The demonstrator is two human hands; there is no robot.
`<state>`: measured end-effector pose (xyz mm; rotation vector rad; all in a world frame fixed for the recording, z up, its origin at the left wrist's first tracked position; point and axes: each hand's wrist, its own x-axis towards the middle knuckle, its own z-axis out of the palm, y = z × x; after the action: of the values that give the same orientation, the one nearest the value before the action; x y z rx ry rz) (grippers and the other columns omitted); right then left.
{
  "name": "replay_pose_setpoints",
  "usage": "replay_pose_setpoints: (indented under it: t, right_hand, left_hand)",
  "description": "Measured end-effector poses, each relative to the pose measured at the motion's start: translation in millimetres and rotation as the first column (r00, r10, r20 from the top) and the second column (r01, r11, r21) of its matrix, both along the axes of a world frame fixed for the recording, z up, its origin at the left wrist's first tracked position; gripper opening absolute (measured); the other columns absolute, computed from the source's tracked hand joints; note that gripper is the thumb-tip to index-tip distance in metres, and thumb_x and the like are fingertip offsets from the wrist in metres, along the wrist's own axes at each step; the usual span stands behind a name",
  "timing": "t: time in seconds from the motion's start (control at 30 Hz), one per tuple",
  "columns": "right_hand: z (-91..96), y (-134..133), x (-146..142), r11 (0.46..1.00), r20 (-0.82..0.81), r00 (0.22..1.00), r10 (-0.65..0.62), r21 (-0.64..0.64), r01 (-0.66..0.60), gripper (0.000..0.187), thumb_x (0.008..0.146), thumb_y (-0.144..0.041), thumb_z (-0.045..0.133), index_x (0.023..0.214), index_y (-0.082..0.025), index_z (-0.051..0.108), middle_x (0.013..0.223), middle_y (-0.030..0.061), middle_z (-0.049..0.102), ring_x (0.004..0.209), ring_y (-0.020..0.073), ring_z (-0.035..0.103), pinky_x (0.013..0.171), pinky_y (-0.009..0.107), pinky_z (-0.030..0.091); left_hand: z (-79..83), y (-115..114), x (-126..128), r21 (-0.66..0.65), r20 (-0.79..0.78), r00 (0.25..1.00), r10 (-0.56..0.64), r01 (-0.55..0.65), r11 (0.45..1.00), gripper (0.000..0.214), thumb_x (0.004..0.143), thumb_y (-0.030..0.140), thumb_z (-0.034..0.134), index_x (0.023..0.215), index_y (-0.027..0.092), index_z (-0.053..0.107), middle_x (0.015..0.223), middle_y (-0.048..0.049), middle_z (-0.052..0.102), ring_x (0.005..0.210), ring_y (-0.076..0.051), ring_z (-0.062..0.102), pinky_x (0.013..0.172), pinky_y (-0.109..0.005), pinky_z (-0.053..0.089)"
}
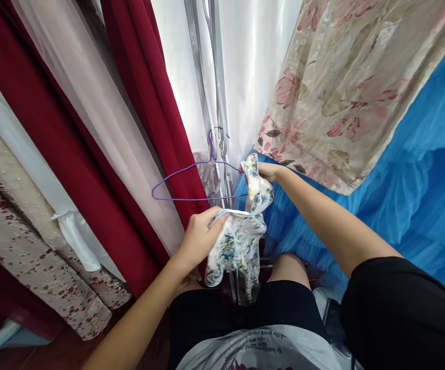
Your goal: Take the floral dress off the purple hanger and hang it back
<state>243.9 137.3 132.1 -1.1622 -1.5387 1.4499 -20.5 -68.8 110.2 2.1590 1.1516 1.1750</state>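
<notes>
A small white garment with a blue and yellow flower print (pixel 241 234) hangs between my two hands. My left hand (pixel 199 236) is closed on its lower edge, pinching a white hem. My right hand (pixel 266 170) is closed on the garment's upper end, right at the right tip of a purple wire hanger (pixel 186 180). The hanger's hook is caught on a metal window frame (pixel 212 103) behind it. The fingers of my right hand are mostly hidden by the cloth.
Dark red curtains (pixel 141 87) and sheer white curtains (pixel 91 108) hang at the left. A beige flowered cloth (pixel 341 87) hangs at upper right over blue netting (pixel 419 169). Patterned beige fabric (pixel 33 267) lies at lower left. My legs and black shorts are below.
</notes>
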Motion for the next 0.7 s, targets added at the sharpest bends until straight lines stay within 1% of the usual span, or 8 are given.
replay_pose_setpoints:
  t: [0.13,0.2,0.27,0.4,0.43,0.5,0.6,0.7]
  right_hand:
    - [10.9,-8,20,0.994,0.005,0.994,0.108,0.021,-0.108,0.021,0.077,-0.026,0.077,0.094,-0.014,0.074,0.058,0.0001,0.069,0.052,0.0160,0.063,0.058,0.026,0.056]
    - [19.5,-9,28,0.992,0.038,0.992,0.120,0.038,-0.122,0.018,0.076,-0.020,0.075,0.092,-0.013,0.075,0.062,0.0025,0.073,0.055,0.0174,0.066,0.058,0.025,0.057]
    - [29.2,-11,32,0.992,0.080,0.989,0.123,0.016,-0.125,0.016,0.078,-0.019,0.074,0.092,-0.013,0.075,0.067,0.0042,0.076,0.058,0.0184,0.069,0.061,0.026,0.059]
    - [45.9,-21,30,0.987,0.102,0.983,0.150,-0.074,-0.143,0.018,0.086,-0.026,0.075,0.097,-0.013,0.074,0.072,0.0075,0.078,0.066,0.0217,0.075,0.074,0.032,0.064]
    - [48.2,-23,29,0.986,0.104,0.983,0.150,-0.088,-0.142,0.020,0.087,-0.028,0.074,0.099,-0.012,0.074,0.072,0.0081,0.078,0.068,0.0227,0.075,0.077,0.033,0.064]
    - [49.4,-26,26,0.986,0.109,0.984,0.141,-0.110,-0.129,0.022,0.090,-0.031,0.072,0.101,-0.012,0.074,0.072,0.0088,0.078,0.069,0.0237,0.076,0.079,0.035,0.065]
    - [40.8,-29,22,0.985,0.121,0.984,0.129,-0.134,-0.112,0.023,0.094,-0.033,0.067,0.102,-0.012,0.073,0.071,0.0090,0.078,0.067,0.0235,0.075,0.080,0.036,0.064]
    - [20.8,-39,20,0.981,0.167,0.971,0.173,-0.119,-0.154,0.022,0.095,-0.032,0.064,0.101,-0.013,0.072,0.074,0.0080,0.078,0.067,0.0237,0.074,0.077,0.037,0.064]
  left_hand:
    - [-2.8,24,-67,0.048,-0.236,0.966,0.106,-0.097,0.994,0.043,0.099,0.051,0.052,0.071,0.018,0.060,0.065,0.0014,0.052,0.066,-0.015,0.049,0.064,-0.026,0.037]
    - [-3.8,40,-106,0.076,-0.440,0.889,0.125,-0.102,0.992,0.049,0.098,0.052,0.050,0.061,0.019,0.051,0.060,0.0005,0.049,0.064,-0.017,0.050,0.065,-0.028,0.037]
    - [-4.8,54,-140,0.094,-0.578,0.792,0.197,-0.176,0.980,0.039,0.097,0.046,0.048,0.069,0.021,0.057,0.067,-0.0017,0.059,0.070,-0.021,0.056,0.067,-0.029,0.039]
    - [3.3,76,-173,0.289,-0.621,0.634,0.461,-0.361,0.887,0.024,0.094,0.034,0.042,0.087,0.023,0.062,0.086,-0.0073,0.070,0.087,-0.029,0.064,0.075,-0.034,0.043]
    - [8.5,81,-173,0.325,-0.579,0.652,0.490,-0.367,0.872,0.025,0.094,0.033,0.041,0.090,0.022,0.063,0.091,-0.0081,0.071,0.091,-0.029,0.064,0.078,-0.035,0.044]
    - [21.5,90,-163,0.337,-0.437,0.773,0.460,-0.333,0.880,0.027,0.095,0.032,0.039,0.097,0.022,0.064,0.104,-0.0083,0.072,0.101,-0.029,0.065,0.087,-0.036,0.047]
    - [40.0,102,-133,0.240,-0.179,0.951,0.253,-0.208,0.948,0.030,0.096,0.033,0.042,0.108,0.021,0.066,0.119,-0.0066,0.072,0.112,-0.025,0.064,0.099,-0.035,0.047]
    - [49.0,111,-103,0.226,-0.067,0.982,0.174,-0.155,0.962,0.030,0.091,0.040,0.057,0.113,0.020,0.066,0.119,-0.0063,0.071,0.112,-0.024,0.064,0.099,-0.034,0.048]
